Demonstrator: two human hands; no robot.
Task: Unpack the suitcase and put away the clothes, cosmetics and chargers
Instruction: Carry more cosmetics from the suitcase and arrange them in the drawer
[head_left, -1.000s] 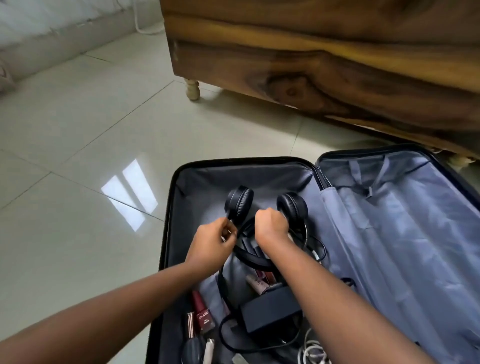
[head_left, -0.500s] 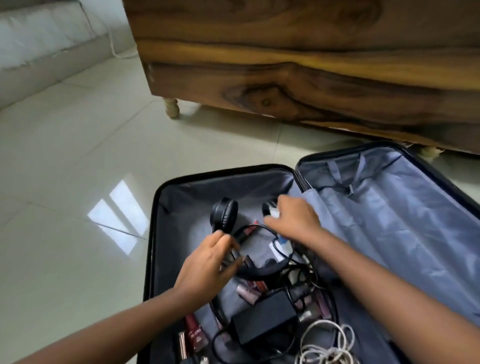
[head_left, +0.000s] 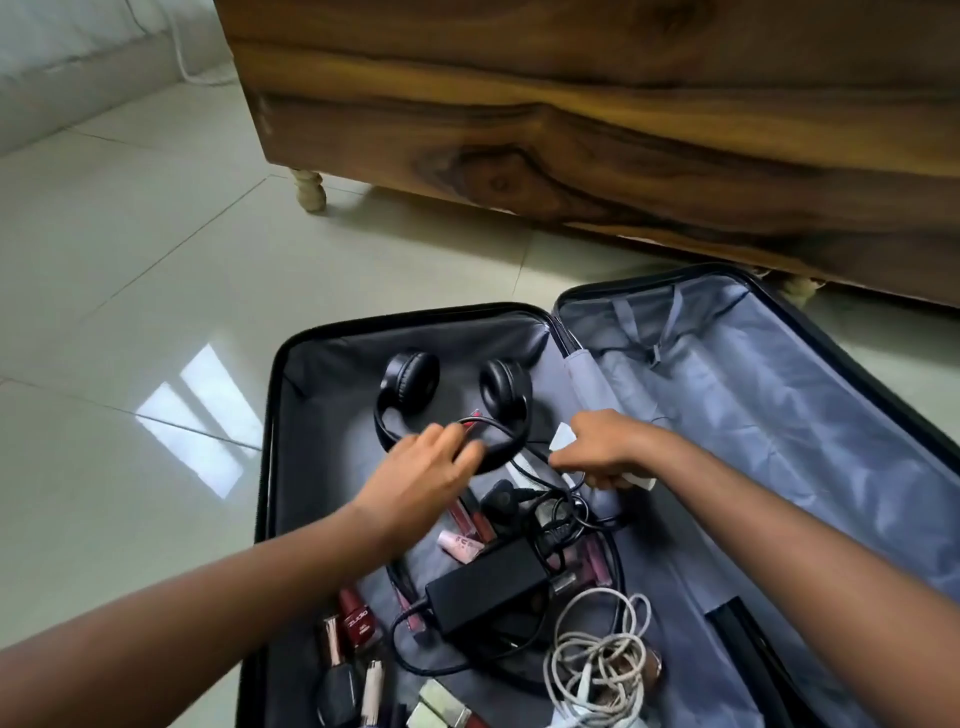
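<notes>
On a pale tiled floor (head_left: 130, 249) beside a wooden bed frame (head_left: 597, 130), the suitcase (head_left: 779, 415) lies open, its left half holding headphones (head_left: 457, 384), a black charger brick (head_left: 488, 584), white cables (head_left: 597, 660) and cosmetics (head_left: 356, 621); no clothes show, so much unpacking seems left. The left hand (head_left: 421, 467), blurred, reaches with loose fingers over the headband; the right hand (head_left: 602, 447) pinches something white.

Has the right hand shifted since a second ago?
Yes. The right hand left the headphones' right earcup and went rightward toward the suitcase hinge, gripping something white.
</notes>
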